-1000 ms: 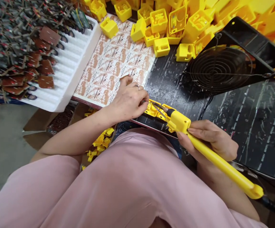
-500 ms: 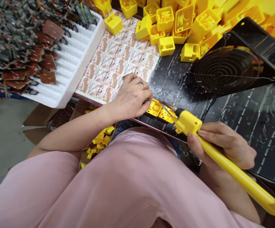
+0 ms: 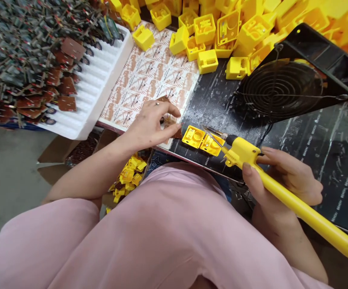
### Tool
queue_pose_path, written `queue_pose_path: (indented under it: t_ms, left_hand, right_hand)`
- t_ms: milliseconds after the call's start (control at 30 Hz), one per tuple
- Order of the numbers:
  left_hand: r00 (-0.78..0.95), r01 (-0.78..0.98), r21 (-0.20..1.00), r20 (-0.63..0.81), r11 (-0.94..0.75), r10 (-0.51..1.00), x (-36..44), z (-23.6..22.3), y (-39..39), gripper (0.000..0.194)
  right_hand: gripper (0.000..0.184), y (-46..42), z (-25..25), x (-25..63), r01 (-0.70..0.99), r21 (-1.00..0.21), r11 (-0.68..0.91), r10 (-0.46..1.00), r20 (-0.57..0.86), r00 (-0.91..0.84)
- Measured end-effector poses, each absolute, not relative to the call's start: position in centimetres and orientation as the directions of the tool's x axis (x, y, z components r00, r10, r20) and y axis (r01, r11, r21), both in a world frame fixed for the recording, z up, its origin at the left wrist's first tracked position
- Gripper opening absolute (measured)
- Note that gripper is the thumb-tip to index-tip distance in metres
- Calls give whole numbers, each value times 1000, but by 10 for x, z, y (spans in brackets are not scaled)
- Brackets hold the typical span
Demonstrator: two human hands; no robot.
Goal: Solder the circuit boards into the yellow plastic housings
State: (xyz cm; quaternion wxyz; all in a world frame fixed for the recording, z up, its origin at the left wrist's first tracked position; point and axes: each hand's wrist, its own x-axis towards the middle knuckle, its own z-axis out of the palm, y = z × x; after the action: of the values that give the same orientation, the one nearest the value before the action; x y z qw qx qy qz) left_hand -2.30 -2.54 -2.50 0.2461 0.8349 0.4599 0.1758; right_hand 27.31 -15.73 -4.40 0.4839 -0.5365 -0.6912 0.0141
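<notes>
My right hand is closed around the long yellow handle of a soldering gun. Its metal tip and a thin feed tube point left, over an opened yellow plastic case whose two halves lie side by side at the bench edge. To the left of the case is my left hand, thumb and forefinger apart in a curve. Parts of a brown circuit board show beneath and beyond its fingers; the hand hides the rest.
A white foam tray piled with circuit boards stands at left. Yellow cases heap along the back. A black fan stands at right. Below the bench edge sits a box of yellow parts.
My left hand has drawn back leftward from the yellow case, its thumb and forefinger parting. More of the case and the circuit board now shows. The soldering gun has shifted slightly right.
</notes>
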Motion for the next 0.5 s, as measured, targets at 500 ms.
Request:
queue_pose_path:
  t_ms: [500]
  left_hand:
    - [794,570,111,180,-814,580,-2,-35,-32,28]
  right_hand:
    - [49,-166,-35,268,530,-648,546,793,604,-79]
